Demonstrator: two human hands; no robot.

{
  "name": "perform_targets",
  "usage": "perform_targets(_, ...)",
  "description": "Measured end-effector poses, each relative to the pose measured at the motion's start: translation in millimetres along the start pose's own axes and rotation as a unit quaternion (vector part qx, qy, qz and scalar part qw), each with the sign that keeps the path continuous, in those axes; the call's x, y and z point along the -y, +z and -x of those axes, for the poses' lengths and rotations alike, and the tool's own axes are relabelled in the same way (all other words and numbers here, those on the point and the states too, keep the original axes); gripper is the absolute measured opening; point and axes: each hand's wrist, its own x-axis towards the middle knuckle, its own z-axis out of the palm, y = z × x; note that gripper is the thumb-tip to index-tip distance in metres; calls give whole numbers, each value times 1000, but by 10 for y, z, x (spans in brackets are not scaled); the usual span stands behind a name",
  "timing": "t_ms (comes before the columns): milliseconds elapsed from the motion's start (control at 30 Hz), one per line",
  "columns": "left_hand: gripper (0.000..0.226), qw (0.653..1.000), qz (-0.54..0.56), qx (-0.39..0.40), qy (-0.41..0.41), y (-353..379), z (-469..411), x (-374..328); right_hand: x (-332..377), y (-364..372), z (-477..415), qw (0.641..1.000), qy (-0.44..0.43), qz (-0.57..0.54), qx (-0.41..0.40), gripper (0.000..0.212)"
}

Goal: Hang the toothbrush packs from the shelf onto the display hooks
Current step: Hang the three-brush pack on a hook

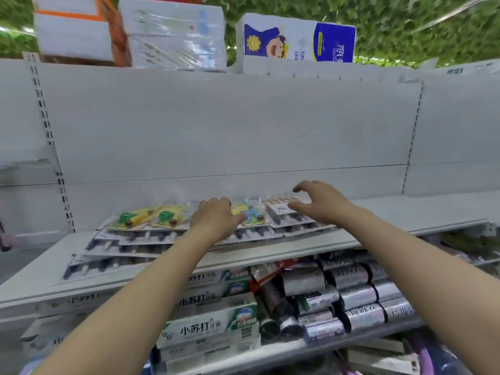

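Toothbrush packs (167, 234) lie flat in overlapping rows on the shelf (405, 212), long axes running near to far. The rightmost pack (284, 209) sits just beneath the right hand (316, 201), which hovers spread wide. The left hand (213, 217) rests on the middle packs, fingers bent; grip cannot be told.

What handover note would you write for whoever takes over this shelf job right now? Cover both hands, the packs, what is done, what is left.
Left hand: rests on the flat card-and-plastic toothbrush packs, fingertips hidden; grip unclear.
Right hand: open, fingers spread, hovering over the rightmost pack.
Packs: all lie in overlapping rows on the white metal shelf.
Done: nothing hung; no hooks in view on the white back panel.
To do: hang every pack.
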Motion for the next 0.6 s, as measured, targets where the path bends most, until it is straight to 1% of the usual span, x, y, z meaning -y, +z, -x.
perform_targets(167, 73, 999, -9, 29, -23, 227, -412, -60, -182, 332, -380, 999, 19, -31, 28, 58)
perform_targets(300, 85, 997, -27, 30, -66, 322, -570, -198, -330, 513, -535, 998, 36, -54, 17, 58)
perform_targets(400, 88, 996, -55, 20, -74, 394, -640, -245, -419, 587, -583, 997, 38, -63, 7, 61)
perform_targets(467, 86, 996, -49, 15, -79, 429, -675, -260, -472, 630, -584, 997, 52, -65, 1, 69)
perform_targets(600, 86, 995, 14, -4, -100, 450, -696, -325, -564, 648, -589, 993, 97, -62, 8, 93)
